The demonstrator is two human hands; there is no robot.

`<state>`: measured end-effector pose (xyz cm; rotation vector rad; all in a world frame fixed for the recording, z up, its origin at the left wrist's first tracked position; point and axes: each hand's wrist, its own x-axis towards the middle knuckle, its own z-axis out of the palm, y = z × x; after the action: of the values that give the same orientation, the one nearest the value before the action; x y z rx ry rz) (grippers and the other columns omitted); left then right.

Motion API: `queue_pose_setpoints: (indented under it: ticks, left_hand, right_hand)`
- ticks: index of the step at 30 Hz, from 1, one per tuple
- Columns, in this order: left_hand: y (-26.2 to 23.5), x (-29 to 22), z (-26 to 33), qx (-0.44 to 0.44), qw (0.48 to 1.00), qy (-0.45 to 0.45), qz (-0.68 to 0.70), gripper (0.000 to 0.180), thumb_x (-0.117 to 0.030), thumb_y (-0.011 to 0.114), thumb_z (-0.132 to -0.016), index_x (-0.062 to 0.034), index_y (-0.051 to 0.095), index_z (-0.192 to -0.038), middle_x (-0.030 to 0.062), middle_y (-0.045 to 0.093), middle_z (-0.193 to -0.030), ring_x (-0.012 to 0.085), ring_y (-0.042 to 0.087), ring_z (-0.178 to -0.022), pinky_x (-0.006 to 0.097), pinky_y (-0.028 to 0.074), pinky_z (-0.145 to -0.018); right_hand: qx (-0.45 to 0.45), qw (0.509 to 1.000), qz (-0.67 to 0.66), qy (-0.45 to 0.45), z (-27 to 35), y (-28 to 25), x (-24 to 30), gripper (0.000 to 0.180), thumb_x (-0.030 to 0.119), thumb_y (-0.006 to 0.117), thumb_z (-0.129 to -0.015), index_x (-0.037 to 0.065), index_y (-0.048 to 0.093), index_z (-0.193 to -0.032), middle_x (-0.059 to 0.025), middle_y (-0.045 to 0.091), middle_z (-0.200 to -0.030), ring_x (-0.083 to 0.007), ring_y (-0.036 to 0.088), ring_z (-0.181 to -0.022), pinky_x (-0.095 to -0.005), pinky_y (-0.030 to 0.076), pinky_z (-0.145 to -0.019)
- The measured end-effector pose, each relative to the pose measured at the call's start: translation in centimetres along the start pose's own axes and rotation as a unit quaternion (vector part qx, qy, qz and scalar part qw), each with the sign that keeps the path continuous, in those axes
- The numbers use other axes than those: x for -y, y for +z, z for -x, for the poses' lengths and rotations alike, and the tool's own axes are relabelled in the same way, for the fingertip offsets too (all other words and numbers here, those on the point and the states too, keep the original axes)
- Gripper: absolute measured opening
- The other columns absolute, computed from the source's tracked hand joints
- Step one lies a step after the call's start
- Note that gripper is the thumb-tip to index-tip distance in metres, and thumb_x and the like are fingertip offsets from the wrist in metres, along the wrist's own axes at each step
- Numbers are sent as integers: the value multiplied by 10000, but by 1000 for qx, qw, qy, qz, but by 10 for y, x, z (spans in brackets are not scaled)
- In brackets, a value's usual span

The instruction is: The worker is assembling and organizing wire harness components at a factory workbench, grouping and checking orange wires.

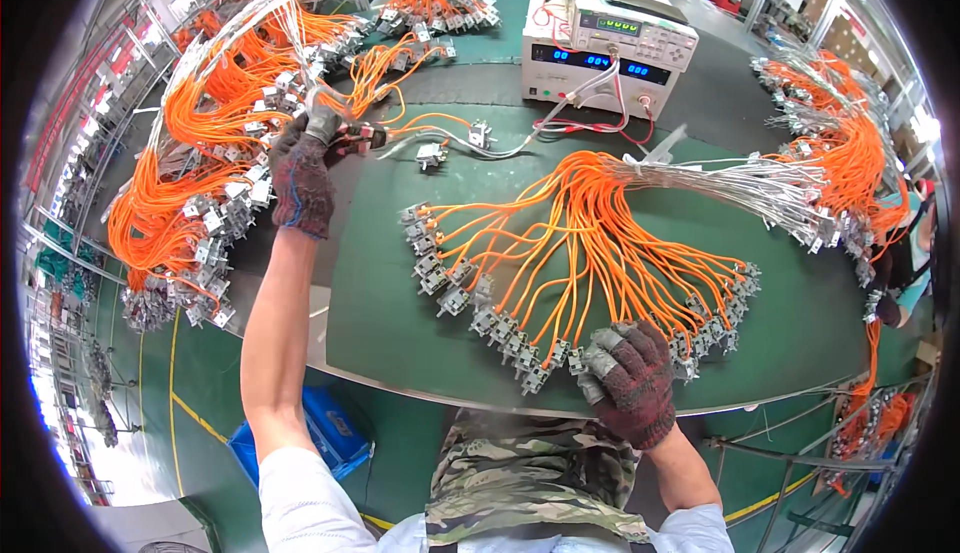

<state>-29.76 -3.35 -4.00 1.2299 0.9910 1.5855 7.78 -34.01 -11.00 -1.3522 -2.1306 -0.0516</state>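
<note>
At the far left, a big heap of orange wire harnesses with small grey metal connectors [200, 153] lies along the edge of the green rounded surface [380, 323]. The left hand [305, 178], in a dark knitted work glove, is stretched far forward to the inner end of this heap. Its fingers [322, 125] are closed around a small grey connector with black body [362, 137], which hangs on grey and orange wires going to the right.

In the middle, a fan-shaped bundle of orange wires with grey connectors at the ends [560, 253] is spread on the surface. Its long axis goes from the tied end at upper right down to the connectors near the person. Behind it stands a white test instrument with blue digit displays [605, 48], with red and white leads.

The right hand [630, 378], in the same kind of glove, rests at the near edge of the fan. Its fingers [600, 358] are curled over the connectors there; whether they really grip one, it is not possible to tell. This hand is clearly the nearer one to the fan, whose wires run away from it, up and to the right.

At the far right lies another pile of orange and grey harnesses [840, 153].
</note>
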Motion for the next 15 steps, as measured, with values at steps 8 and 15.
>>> queue_pose_setpoints:
  ticks: [8,15]
  left_hand:
    - [120,-88,149,235,967,-85,57,318,-262,762,-1005,29,744,-1129,95,761,-913,203,755,-783,288,571,-668]
    - [193,-57,212,287,923,-222,129,309,-229,734,-1041,29,732,-1212,105,765,-1085,217,760,-947,340,636,-813]
  right_hand:
    - [-175,983,-45,19,-62,-44,23,735,209,884,-775,98,570,-1430,-176,682,-1301,-409,664,-1179,-521,547,-945]
    - [-142,965,-198,101,-44,-54,17,608,100,852,-812,114,641,-1381,-155,739,-1220,-344,738,-1104,-437,601,-868]
